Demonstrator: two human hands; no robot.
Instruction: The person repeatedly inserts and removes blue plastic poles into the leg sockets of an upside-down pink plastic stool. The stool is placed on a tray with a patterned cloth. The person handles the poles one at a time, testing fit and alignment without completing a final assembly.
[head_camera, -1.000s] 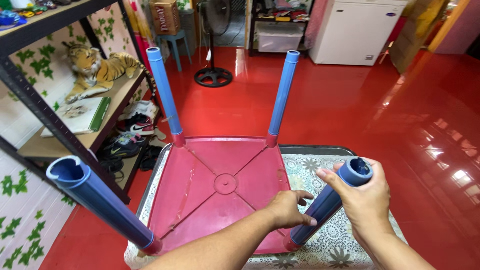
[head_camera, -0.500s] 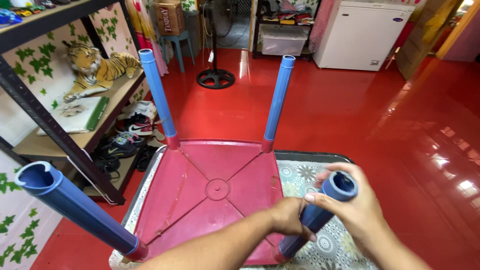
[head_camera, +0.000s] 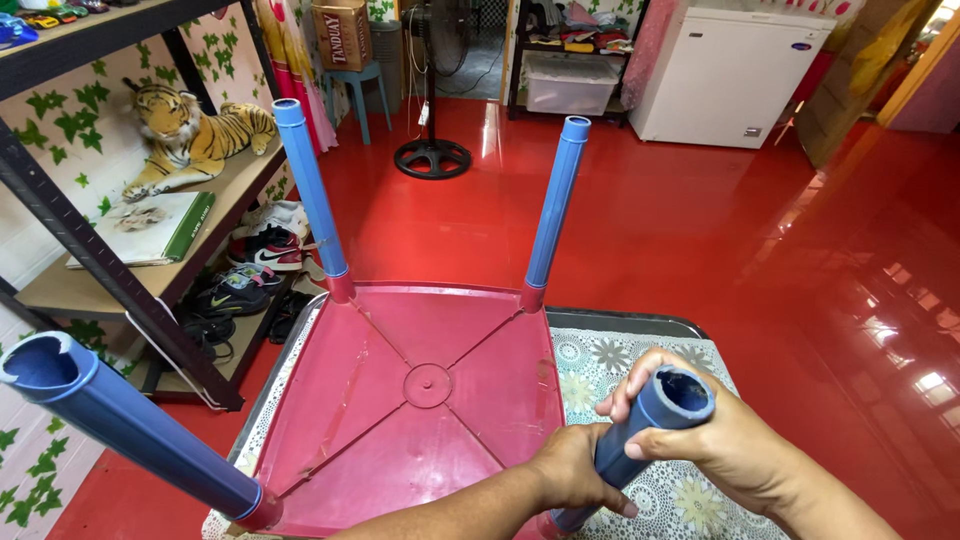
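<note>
A red plastic table (head_camera: 420, 400) lies upside down with blue tube legs pointing up. My right hand (head_camera: 715, 445) grips the top of the near right blue leg (head_camera: 662, 415). My left hand (head_camera: 578, 472) is wrapped around the same leg lower down, close to its socket in the red top. Two far legs (head_camera: 308, 185) (head_camera: 556, 200) stand upright in their corners. The near left leg (head_camera: 120, 425) slants toward me at the left.
The red top rests on a surface covered with a white lace cloth (head_camera: 640, 370). A dark metal shelf (head_camera: 120, 270) at left holds a toy tiger (head_camera: 195, 135), a book and shoes. A standing fan (head_camera: 432, 150) and white freezer (head_camera: 725, 75) stand across the glossy red floor.
Both hands stay on the near right leg, and it now stands steeper than before. The view has dipped slightly downward.
</note>
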